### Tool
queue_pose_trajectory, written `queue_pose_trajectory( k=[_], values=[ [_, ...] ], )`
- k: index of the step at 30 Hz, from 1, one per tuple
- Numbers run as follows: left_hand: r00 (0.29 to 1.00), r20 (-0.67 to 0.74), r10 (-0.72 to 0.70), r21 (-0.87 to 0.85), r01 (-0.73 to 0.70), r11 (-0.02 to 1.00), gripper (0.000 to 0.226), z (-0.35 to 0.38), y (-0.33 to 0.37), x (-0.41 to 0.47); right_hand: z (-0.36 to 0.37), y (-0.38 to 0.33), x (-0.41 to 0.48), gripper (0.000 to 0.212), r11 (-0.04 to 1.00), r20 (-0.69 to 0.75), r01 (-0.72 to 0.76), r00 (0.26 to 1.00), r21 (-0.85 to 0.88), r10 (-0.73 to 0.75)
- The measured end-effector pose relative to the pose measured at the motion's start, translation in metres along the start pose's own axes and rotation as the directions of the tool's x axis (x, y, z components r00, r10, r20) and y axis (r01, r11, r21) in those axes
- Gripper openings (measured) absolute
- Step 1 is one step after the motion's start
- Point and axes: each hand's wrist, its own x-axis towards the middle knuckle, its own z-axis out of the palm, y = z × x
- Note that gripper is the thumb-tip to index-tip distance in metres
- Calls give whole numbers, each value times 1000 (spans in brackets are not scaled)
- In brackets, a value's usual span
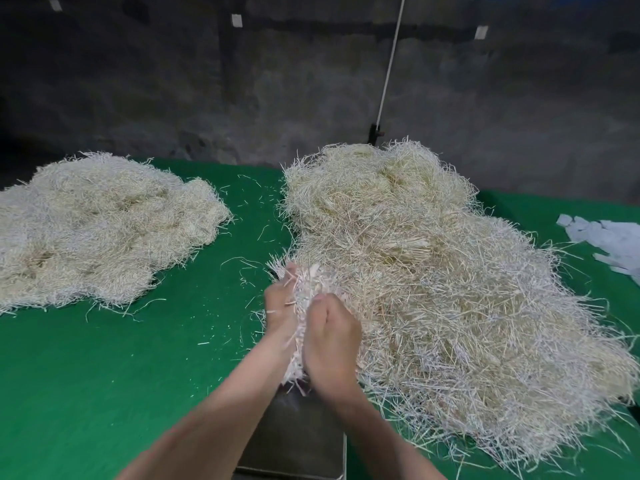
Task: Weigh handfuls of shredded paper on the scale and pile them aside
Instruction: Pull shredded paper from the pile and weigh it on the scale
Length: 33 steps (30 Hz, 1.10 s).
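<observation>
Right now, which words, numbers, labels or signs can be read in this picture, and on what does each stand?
No text can be read.
White tags on the wall: too small and blurred.
White paper scraps at the right: no print visible.
Scale: no display or label in view.

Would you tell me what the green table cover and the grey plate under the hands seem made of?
Table cover: probably matte cloth or felt, showing no glare. Grey plate: likely brushed metal, given its dull sheen and straight thin edge.
</observation>
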Motion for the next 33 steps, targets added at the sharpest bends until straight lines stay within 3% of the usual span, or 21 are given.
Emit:
queue_pose_trajectory(
  k=[2, 5, 8, 9, 10, 12, 13, 15, 16, 18, 19, 21, 22, 24, 26, 29, 31, 33],
  values=[
    [1000, 0, 22, 125, -22, 992, 41, -5, -6, 2, 0, 1, -2, 41, 1000, -10, -15, 1000, 26, 15],
    [989, 139, -42, 120, 25, 992, 43, -8, -14, -7, -18, 9, 21, 17, 955, -8, -176, 983, 240, 183],
    [977, 144, 157, 337, -197, 921, 40, -8, -15, -2, -31, 7, 29, 40, 763, 183, -309, 951, 567, 249],
    [955, 109, 277, 450, -296, 843, 39, -8, -17, 2, -28, 3, 28, 37, 747, 271, -333, 939, 575, 210],
    [917, 87, 390, 525, -375, 764, 38, -6, -17, 3, -25, -1, 25, 46, 794, 336, -327, 927, 512, 165],
    [869, 54, 492, 529, -443, 724, 31, -3, -18, 0, -16, -4, 14, 63, 931, 350, -177, 935, 318, 59],
    [892, 49, 450, 468, -418, 778, 35, -2, -15, 1, -13, -2, 15, 54, 960, 280, -125, 959, 250, 52],
    [973, 162, 166, 150, -190, 970, 52, -4, -5, 3, -17, 0, 29, 22, 936, 148, -182, 979, 302, 142],
    [955, 295, 34, -29, -26, 999, 60, -9, -3, 1, -22, 1, 38, 19, 876, 120, -259, 966, 407, 230],
    [905, 417, -84, -70, 124, 990, 78, -19, -8, -8, -34, 4, 55, 23, 742, 91, -354, 924, 570, 371],
    [898, 426, -114, -24, 137, 990, 92, -20, -13, -14, -36, 4, 59, 21, 794, 47, -316, 938, 519, 343],
    [942, 316, -114, -25, 129, 991, 109, -11, -17, -20, -34, 1, 46, 17, 954, -17, -160, 985, 255, 170],
    [970, 225, -92, -72, 111, 991, 98, -8, -15, -17, -27, 5, 31, 22, 986, -31, -61, 997, 155, 67],
    [998, -14, -55, -146, 52, 988, 45, -5, -7, 2, -10, 8, -3, 26, 993, -17, 113, 993, 15, -113],
    [988, -143, 53, -31, -58, 998, 38, -4, -7, 3, -4, 4, -12, 29, 991, 29, 125, 992, -37, -124],
    [995, -55, 87, 118, -80, 990, 37, 1, -29, -17, -22, 10, 23, 30, 998, 7, -53, 999, 15, 53],
    [999, -18, 49, 166, -45, 985, 40, 2, -28, -22, -27, 15, 20, 14, 999, -63, -18, 998, 33, 21],
    [1000, 4, 30, 96, -30, 995, 39, -3, -18, -8, -12, 12, -5, 27, 999, -39, 19, 999, 45, -17]
  ],
)
